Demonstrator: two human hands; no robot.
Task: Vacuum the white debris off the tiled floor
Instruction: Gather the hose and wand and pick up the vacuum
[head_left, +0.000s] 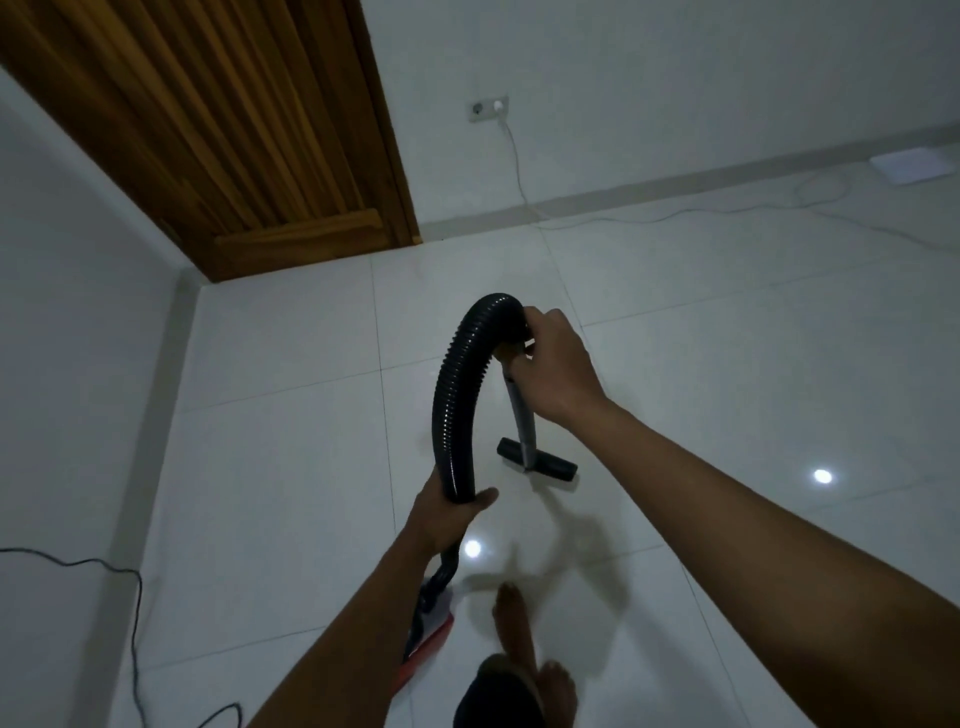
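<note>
The right hand is closed around the top of the wand; the left hand is wrapped around the hose. The nozzle rests on the floor, just beyond both hands, long axis running left-right, nearer the right hand. No debris can be made out. No legible writing.

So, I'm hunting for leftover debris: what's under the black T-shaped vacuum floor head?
The black T-shaped vacuum floor head rests on glossy white floor tile. Around it only bare tile and a faint reflection show. Anything directly beneath the head is covered, so debris there cannot be seen.
</note>
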